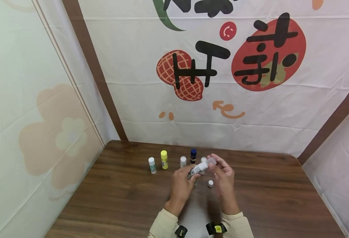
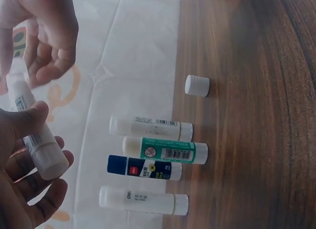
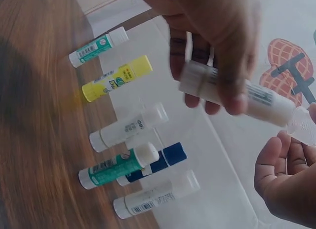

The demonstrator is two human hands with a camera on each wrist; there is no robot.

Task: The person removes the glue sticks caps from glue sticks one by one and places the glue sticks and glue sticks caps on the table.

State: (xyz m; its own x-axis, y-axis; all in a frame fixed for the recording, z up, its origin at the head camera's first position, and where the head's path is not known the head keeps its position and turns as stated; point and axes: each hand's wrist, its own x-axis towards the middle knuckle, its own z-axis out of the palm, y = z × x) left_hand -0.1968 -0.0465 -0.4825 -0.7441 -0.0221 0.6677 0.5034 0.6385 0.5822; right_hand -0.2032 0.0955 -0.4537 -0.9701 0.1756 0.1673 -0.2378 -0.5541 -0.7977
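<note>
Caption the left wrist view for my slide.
Left hand grips a glue stick, right hand pinches its translucent cap; four more sticks and a small white cap on the table.

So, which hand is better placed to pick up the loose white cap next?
Probably the right hand: the white cap lies nearer to it, while the left hand holds the glue stick. The right would first have to release the clear cap, though.
</note>
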